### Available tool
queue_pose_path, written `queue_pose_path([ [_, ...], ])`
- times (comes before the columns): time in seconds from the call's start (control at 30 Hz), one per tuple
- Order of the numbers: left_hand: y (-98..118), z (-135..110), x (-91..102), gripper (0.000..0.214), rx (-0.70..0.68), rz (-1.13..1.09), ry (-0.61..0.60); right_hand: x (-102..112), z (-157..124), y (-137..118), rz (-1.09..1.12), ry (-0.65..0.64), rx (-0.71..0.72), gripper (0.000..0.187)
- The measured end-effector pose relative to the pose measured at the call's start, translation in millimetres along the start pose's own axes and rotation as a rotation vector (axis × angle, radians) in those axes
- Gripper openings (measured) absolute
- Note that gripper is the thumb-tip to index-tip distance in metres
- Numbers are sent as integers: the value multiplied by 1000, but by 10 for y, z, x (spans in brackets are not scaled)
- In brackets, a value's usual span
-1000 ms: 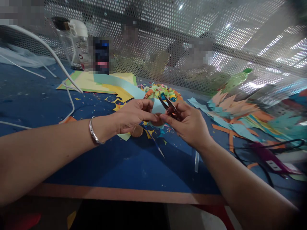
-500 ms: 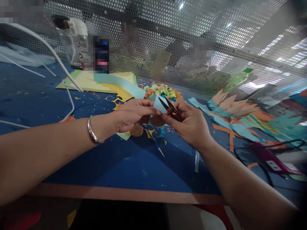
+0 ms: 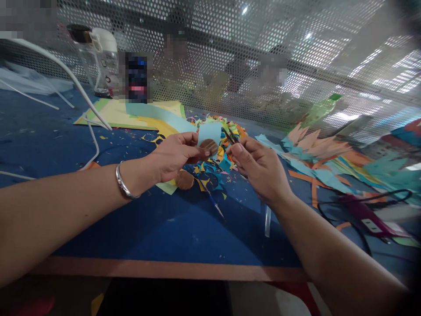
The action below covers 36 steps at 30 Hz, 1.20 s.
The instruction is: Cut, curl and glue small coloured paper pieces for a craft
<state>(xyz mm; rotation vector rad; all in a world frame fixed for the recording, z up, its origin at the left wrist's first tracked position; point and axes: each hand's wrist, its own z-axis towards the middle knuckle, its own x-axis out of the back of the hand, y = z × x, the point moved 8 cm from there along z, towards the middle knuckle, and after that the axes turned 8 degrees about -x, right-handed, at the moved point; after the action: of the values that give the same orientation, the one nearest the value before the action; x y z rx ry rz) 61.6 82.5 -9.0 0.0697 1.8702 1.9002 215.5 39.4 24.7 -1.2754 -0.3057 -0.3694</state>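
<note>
My left hand (image 3: 179,156) pinches a light blue paper strip (image 3: 210,131) together with a round brown cardboard disc (image 3: 208,147), which lies against the paper. To the right, my right hand (image 3: 258,164) is closed around small scissors (image 3: 231,136), their blades pointing up and left, apart from the paper. How the fingers sit in the scissor handles is hidden. A second brown disc (image 3: 184,180) lies on the table below my left hand. Near it rests a blue pen (image 3: 215,204) among yellow and blue paper scraps.
Behind my hands is a heap of colourful paper cuttings (image 3: 217,119). Yellow and green sheets (image 3: 112,114), bottles (image 3: 107,61) and a white cable (image 3: 69,66) are at left. Folded paper pieces (image 3: 315,145) and a purple power strip (image 3: 365,215) lie at right. A perforated metal screen (image 3: 204,52) stands behind.
The scissors have moved off the blue paper to the right, and my right hand has turned. My left hand has tilted the paper and disc, so the disc now shows more fully.
</note>
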Motion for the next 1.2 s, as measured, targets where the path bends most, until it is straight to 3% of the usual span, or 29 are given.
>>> queue_pose_path([
  [0.27,37,22,14,15,-81,-90,11,-11,24,114,88,-29,-94,43],
  [0.53,27,3,-12,15,-56,-61,-16,-120,26,133,155,-163,-152,44],
  [0.73,-20,-32,-48,13,-3,-29,-55,-139,3,95,110,-197,-120,44],
  [1.2,1,-25,-59,13,-27,-31,-107,-88,-16,94,45,-235,-104,45],
])
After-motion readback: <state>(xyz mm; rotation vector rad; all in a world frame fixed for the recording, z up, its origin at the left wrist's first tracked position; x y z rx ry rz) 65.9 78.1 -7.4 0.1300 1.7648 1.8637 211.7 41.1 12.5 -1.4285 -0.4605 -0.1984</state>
